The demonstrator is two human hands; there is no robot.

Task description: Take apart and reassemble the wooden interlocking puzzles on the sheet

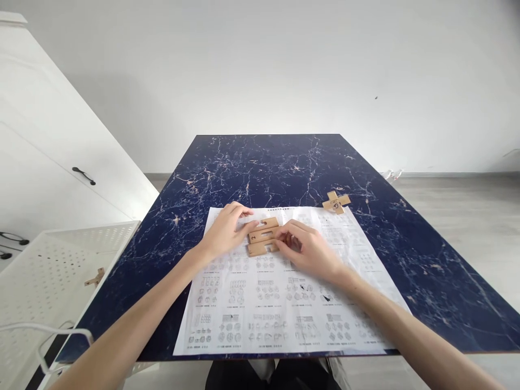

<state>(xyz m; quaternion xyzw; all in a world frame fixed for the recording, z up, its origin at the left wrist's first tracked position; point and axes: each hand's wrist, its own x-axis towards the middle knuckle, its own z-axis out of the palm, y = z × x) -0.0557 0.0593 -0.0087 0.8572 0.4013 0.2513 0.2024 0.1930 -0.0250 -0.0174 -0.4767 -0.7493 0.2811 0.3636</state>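
Note:
Three notched wooden puzzle pieces lie side by side on a printed paper sheet (239, 330): an upper piece (268, 222), a middle piece (260, 235) marked "2", and a lower piece (257, 249). My left hand (225, 230) rests at their left, thumb tip against the upper piece's left end and the other fingers curved apart from the thumb. From the right, my right hand (309, 246) pinches the right end of the middle piece, its fingertips also close to the lower one. Those fingers partly cover the right ends.
A crossed wooden puzzle (336, 202) marked "G" sits at the sheet's upper right corner. The sheet lies on a dark blue marbled table (268, 168). At left stand a white perforated cart (60, 238) holding another wooden puzzle (95, 277), a white cable (44, 327) and a white cabinet (49, 130).

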